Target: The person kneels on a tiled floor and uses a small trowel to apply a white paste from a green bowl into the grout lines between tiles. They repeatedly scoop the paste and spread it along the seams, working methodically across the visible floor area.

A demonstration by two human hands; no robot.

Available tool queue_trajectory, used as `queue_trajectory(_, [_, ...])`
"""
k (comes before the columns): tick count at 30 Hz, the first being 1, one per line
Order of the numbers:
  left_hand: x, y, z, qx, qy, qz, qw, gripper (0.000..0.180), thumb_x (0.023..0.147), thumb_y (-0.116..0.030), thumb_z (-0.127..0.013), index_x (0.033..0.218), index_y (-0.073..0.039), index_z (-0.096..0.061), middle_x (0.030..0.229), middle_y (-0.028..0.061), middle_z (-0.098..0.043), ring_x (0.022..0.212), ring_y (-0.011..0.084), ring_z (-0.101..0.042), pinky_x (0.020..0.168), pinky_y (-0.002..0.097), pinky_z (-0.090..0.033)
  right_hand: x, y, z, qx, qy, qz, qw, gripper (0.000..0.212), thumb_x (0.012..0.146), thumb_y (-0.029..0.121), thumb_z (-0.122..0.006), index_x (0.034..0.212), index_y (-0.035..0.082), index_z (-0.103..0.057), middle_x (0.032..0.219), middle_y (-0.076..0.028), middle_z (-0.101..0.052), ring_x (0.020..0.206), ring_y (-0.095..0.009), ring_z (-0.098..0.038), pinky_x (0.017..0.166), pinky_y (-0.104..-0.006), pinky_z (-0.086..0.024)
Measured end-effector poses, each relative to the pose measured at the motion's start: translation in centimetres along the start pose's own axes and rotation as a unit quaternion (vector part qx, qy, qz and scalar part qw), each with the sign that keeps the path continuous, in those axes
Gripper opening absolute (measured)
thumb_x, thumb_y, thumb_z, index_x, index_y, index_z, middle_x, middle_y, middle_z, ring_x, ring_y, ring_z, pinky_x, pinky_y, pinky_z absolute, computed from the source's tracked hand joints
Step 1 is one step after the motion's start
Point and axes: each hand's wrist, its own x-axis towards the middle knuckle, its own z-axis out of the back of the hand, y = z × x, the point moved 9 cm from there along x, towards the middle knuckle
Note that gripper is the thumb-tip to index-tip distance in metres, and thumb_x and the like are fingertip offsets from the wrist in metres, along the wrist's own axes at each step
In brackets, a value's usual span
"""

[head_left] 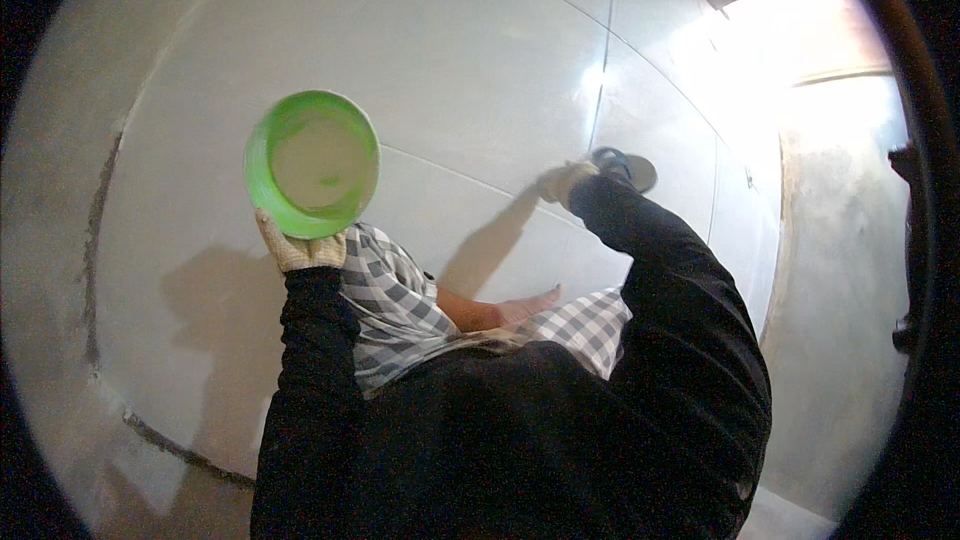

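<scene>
My left hand wears a pale knitted glove and is closed on the near rim of a green bowl. The bowl is tilted so its inside faces me. A whitish paste coats the bottom, with bits of green showing through. Stretched out to the far right, my gloved right hand is closed round a tool with a dark handle part and a rounded, light greyish part. Blur hides the tool's exact kind. It is close to the tiled floor, near a joint between tiles.
Large pale floor tiles with thin joints lie around me. A rough, dark edge gap runs along the left wall. My bare foot and checked trousers are between my arms. A grey wall stands at right, below a bright opening.
</scene>
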Motion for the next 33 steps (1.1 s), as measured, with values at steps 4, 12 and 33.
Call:
queue_trajectory(4, [0.3,0.2,-0.9,0.039,0.045,0.013,0.998,0.075,0.077,-0.058,-0.065,0.139,-0.022,-0.040,0.141,0.0061,-0.043,0.126,0.0322,-0.044,0.095,0.0591,-0.042,-6.5,-3.8,-0.2,0.063,0.049,-0.062,0.995,0.038,0.092,0.043,-0.044,0.113,0.020,-0.065,0.118,-0.010,-0.064,0.110,-0.027,-0.062,0.091,-0.0455,-0.048])
queue_trajectory(12, [-0.3,0.0,-2.4,0.097,0.162,-0.007,0.982,0.080,0.078,-0.056,-0.066,0.141,-0.018,-0.036,0.143,0.0110,-0.039,0.125,0.0367,-0.044,0.094,0.0625,-0.043,-7.5,2.0,6.4,0.115,-0.002,0.070,0.991,0.052,0.078,0.016,-0.068,0.128,0.025,-0.056,0.117,-0.011,-0.064,0.111,-0.027,-0.061,0.089,-0.0426,-0.050])
queue_trajectory(33, [-1.0,4.9,-5.9,0.423,0.266,-0.039,0.865,0.071,0.073,0.001,-0.074,0.134,0.003,-0.036,0.126,0.0207,-0.051,0.112,0.0277,-0.056,0.094,0.0353,-0.051,-13.0,14.3,20.8,0.164,-0.095,0.137,0.972,0.064,0.074,0.007,-0.055,0.136,0.022,-0.048,0.086,-0.015,-0.068,0.080,-0.031,-0.067,0.073,-0.0435,-0.053])
